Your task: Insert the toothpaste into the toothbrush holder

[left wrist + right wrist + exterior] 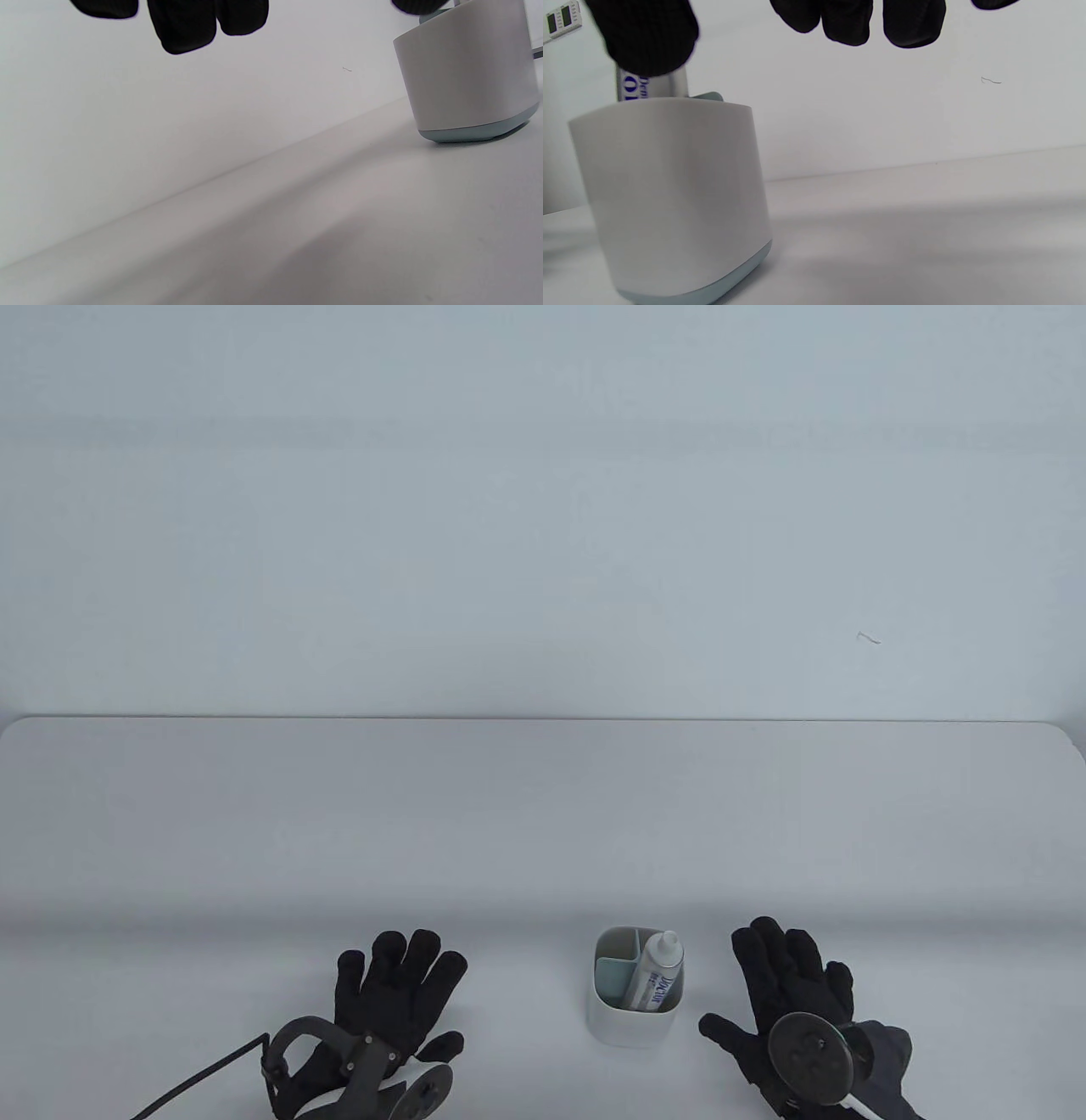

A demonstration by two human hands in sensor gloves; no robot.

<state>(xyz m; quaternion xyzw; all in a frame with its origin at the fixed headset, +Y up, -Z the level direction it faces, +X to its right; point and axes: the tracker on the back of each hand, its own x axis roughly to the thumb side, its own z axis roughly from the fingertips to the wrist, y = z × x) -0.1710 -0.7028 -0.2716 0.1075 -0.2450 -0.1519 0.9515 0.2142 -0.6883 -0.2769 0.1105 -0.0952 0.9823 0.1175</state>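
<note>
Toothpaste (658,973) stands cap-up in the right-hand compartment of the toothbrush holder (624,1022), which sits on the bench (509,831) between the two gloves. Left hand (392,1001) lies flat and spread wide, holding nothing, well apart from the holder. Right hand (785,993) is also splayed flat just beside it, its thumb near the holder.

white table (543,814), pale blank wall (543,517)
</note>
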